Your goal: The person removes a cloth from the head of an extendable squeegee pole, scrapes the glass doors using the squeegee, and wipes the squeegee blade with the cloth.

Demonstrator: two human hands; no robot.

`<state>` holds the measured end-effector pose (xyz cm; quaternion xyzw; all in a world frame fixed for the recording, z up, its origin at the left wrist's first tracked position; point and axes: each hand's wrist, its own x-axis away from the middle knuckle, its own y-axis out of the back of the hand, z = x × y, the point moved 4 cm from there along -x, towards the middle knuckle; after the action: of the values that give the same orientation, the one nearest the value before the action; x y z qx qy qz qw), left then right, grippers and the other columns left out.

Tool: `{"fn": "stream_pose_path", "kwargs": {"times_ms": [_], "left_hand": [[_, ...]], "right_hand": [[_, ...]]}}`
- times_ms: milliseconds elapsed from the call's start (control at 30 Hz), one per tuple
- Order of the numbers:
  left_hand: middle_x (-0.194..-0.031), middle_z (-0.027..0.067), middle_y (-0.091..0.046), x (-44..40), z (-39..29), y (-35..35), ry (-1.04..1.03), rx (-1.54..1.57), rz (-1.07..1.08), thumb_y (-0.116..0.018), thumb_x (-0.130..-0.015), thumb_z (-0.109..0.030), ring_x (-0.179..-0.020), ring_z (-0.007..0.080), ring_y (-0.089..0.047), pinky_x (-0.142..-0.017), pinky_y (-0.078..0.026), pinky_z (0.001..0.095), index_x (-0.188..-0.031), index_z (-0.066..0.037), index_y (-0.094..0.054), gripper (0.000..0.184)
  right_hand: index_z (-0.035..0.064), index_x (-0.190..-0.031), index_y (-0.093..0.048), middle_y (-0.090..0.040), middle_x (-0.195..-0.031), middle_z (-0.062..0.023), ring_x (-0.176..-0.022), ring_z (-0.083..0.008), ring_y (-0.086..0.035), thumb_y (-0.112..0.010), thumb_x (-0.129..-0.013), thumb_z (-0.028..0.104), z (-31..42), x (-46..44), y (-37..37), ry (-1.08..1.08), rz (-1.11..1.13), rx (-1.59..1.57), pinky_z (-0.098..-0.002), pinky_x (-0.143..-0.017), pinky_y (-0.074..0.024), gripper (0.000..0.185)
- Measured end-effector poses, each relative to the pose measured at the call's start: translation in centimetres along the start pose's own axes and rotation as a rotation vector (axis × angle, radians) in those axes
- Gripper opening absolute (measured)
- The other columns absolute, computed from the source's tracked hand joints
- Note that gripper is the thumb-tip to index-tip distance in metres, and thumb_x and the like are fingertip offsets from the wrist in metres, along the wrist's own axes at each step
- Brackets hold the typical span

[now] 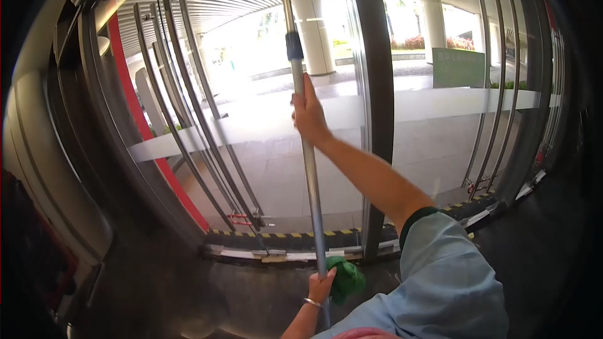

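A long metal telescopic pole point(312, 191) runs nearly upright through the middle of the view, its top end out of frame. A dark blue collar point(294, 46) joins its thicker lower tube to the thinner upper one. My right hand point(310, 113) is closed around the pole just below that collar, arm stretched up. Lower down, my left hand point(321, 286), with a bracelet at the wrist, grips the same pole. A bunched green cloth point(347, 280) is held against the pole at my left hand.
Glass doors with a frosted band point(414, 110) stand in front. Tall metal door handles point(188, 100) rise at left and right. A dark door post point(379, 150) stands right of the pole. Yellow-black striped tape point(289, 235) marks the threshold. Outside are columns point(312, 37) and a green board point(459, 68).
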<state>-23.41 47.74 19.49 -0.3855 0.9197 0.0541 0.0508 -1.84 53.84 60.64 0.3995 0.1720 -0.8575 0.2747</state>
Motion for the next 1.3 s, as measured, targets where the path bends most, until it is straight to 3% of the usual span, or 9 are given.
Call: {"fn": "stream_pose_path", "kwargs": {"times_ms": [100, 200, 233, 300, 400, 500, 600, 867, 1300], "left_hand": [[-0.055, -0.0085, -0.041, 9.6, 4.7, 3.0, 0.058, -0.079, 0.017, -0.070, -0.084, -0.027, -0.051, 0.0044, -0.037, -0.046, -0.032, 0.0277, -0.057, -0.009, -0.052, 0.037], [-0.052, 0.0025, -0.047, 23.2, 17.9, 7.5, -0.057, -0.329, 0.081, -0.071, -0.082, -0.024, -0.051, 0.0058, -0.042, -0.048, -0.039, 0.0306, -0.059, -0.002, -0.053, 0.037], [-0.052, -0.0009, -0.049, 29.4, 24.2, 9.0, 0.244, 0.038, 0.053, -0.072, -0.082, -0.025, -0.051, 0.0049, -0.041, -0.049, -0.037, 0.0306, -0.063, -0.008, -0.062, 0.028], [-0.052, -0.0010, -0.049, 32.5, 22.5, 9.9, 0.277, 0.031, 0.041, -0.073, -0.082, -0.025, -0.051, 0.0049, -0.041, -0.049, -0.037, 0.0307, -0.063, -0.008, -0.062, 0.028], [-0.052, -0.0010, -0.049, 37.9, 23.0, 14.1, 0.334, -0.032, 0.014, -0.073, -0.082, -0.024, -0.051, 0.0050, -0.041, -0.049, -0.037, 0.0307, -0.062, -0.007, -0.062, 0.028], [-0.052, -0.0010, -0.049, 42.6, 21.9, 17.0, 0.382, -0.081, -0.045, -0.073, -0.081, -0.024, -0.051, 0.0050, -0.041, -0.049, -0.037, 0.0308, -0.062, -0.007, -0.061, 0.028], [-0.052, -0.0010, -0.049, 45.7, 20.8, 18.9, 0.409, -0.129, -0.067, -0.074, -0.081, -0.024, -0.051, 0.0050, -0.041, -0.049, -0.037, 0.0308, -0.062, -0.007, -0.061, 0.028], [-0.052, -0.0011, -0.048, 38.8, 16.5, 20.7, 0.354, -0.223, -0.034, -0.075, -0.080, -0.023, -0.052, 0.0051, -0.041, -0.049, -0.037, 0.0309, -0.061, -0.007, -0.060, 0.029], [-0.050, -0.0008, -0.042, 2.7, 1.6, 18.0, -0.036, -0.088, -0.202, -0.072, -0.084, -0.025, -0.048, 0.0079, -0.035, -0.045, -0.032, 0.0318, -0.056, -0.005, -0.048, 0.042]], "right_hand": [[0.0143, -0.150, -0.011, -0.049, -0.079, -0.0013, -0.054, -0.0067, -0.045, -0.041, -0.098, 0.018, -2.3, 11.6, -1.1, -0.024, -0.019, 0.042, -0.0219, -0.045, -0.0412, 0.061], [0.0120, -0.151, -0.007, -0.045, -0.068, -0.0033, -0.053, -0.0120, -0.043, -0.041, -0.099, 0.019, -1.9, 27.0, -2.1, -0.266, 0.045, 0.007, -0.0293, -0.047, -0.0383, 0.062], [0.0133, -0.151, -0.002, -0.044, -0.066, -0.0034, -0.052, -0.0121, -0.043, -0.040, -0.099, 0.018, -1.7, 32.9, -2.8, -0.438, 0.096, -0.031, -0.0294, -0.047, -0.0393, 0.064], [0.0173, -0.149, 0.010, -0.047, -0.068, -0.0038, -0.053, -0.0127, -0.048, -0.041, -0.098, 0.012, -0.5, 45.2, -3.8, -0.709, 0.241, -0.287, -0.0299, -0.047, -0.0440, 0.072], [0.0024, -0.132, -0.023, -0.056, -0.082, -0.0104, -0.076, -0.0213, -0.066, -0.051, -0.093, 0.008, -1.3, 62.9, -4.5, -1.323, 0.494, -0.269, -0.0374, -0.064, -0.0541, 0.048], [0.0014, -0.121, -0.031, -0.062, -0.089, -0.0116, -0.083, -0.0217, -0.067, -0.058, -0.090, 0.012, 3.2, 68.8, -4.9, -1.664, 0.709, -0.221, -0.0363, -0.069, -0.0547, 0.042], [0.0041, -0.107, -0.038, -0.066, -0.100, -0.0100, -0.089, -0.0202, -0.066, -0.065, -0.088, 0.015, 4.6, 69.2, -7.2, -1.453, 0.995, -0.501, -0.0342, -0.072, -0.0547, 0.035], [0.0036, -0.107, -0.041, -0.061, -0.093, -0.0081, -0.088, -0.0184, -0.064, -0.058, -0.092, 0.007, 7.2, 49.2, -10.1, -0.801, 0.706, -0.599, -0.0321, -0.077, -0.0523, 0.024], [-0.0019, -0.121, -0.040, -0.058, -0.090, -0.0111, -0.065, -0.0140, -0.061, -0.050, -0.096, 0.019, 7.8, 5.5, -16.4, -0.089, 0.531, -0.407, -0.0260, -0.053, -0.0504, 0.034]]}}
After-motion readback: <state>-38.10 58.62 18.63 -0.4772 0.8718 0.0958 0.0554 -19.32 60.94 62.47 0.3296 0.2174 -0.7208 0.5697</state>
